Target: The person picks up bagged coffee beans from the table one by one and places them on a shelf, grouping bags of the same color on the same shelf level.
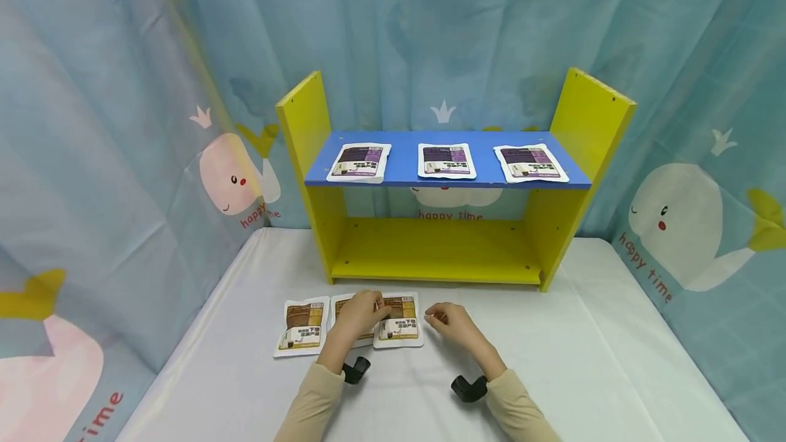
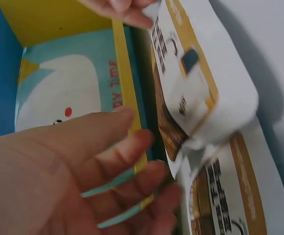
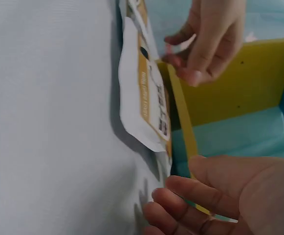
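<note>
Three white pouches with brown labels lie in a row on the table before the shelf: a left pouch (image 1: 303,326), a middle pouch (image 1: 341,307) and a right pouch (image 1: 399,331). The right one overlaps the middle one's edge. Over these two hovers my left hand (image 1: 361,312), fingers loosely bent and thumb apart, with nothing held; it partly hides the middle pouch. My right hand (image 1: 453,322) is just right of the right pouch, its fingers relaxed and holding nothing. In the right wrist view, the right pouch (image 3: 144,98) lies between both hands.
Behind the pouches stands a yellow shelf unit (image 1: 436,247) with a blue upper board (image 1: 402,155). On that board lie three purple-labelled pouches: left (image 1: 359,162), middle (image 1: 446,161) and right (image 1: 531,163). A patterned curtain (image 1: 430,33) surrounds the white table (image 1: 614,360).
</note>
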A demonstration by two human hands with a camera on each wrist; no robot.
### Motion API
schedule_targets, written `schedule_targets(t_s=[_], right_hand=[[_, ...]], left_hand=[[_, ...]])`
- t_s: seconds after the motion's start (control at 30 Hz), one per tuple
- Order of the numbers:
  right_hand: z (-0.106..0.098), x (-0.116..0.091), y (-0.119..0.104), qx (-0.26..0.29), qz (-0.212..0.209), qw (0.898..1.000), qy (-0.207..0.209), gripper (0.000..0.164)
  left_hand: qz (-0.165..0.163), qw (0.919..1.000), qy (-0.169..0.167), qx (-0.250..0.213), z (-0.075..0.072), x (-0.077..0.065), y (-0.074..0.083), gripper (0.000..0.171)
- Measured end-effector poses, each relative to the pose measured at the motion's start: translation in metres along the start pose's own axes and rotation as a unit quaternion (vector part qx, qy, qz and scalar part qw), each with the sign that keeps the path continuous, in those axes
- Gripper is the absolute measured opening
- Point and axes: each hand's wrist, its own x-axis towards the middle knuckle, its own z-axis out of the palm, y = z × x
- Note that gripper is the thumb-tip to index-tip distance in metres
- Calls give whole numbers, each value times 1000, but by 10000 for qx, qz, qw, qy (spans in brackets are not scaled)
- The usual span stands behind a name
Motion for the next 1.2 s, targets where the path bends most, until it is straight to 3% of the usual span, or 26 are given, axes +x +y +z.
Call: schedule_targets(t_s=[0.17, 0.3, 0.4, 0.53, 0.77, 1.03, 1.2], right_hand=[[7, 1, 2, -1, 61, 9998, -196, 19], [11, 1, 2, -14, 202, 9998, -46, 20], [15, 0, 1, -58, 315, 9995, 66, 20], [20, 0, 0, -146, 336, 9991, 196, 18], [19, -1, -3, -76, 315, 9992, 238, 15], [14, -2, -2, 136, 335, 9993, -97, 18], [11, -3, -4, 315, 326, 9989, -102, 18]], left_hand=[[-274, 9986, -256, 367, -2, -5, -7, 26], [-433, 9978, -396, 295, -2, -3, -10, 30], [-394, 9980, -479, 150, -2, -4, -11, 35], [-73, 9985, -548, 44, -3, -5, -14, 36], [-154, 9952, -895, -359, -4, -2, -18, 28], [-87, 9935, -884, -709, -4, -1, -18, 20], [-50, 9925, -685, -1014, -4, 1, -14, 18]])
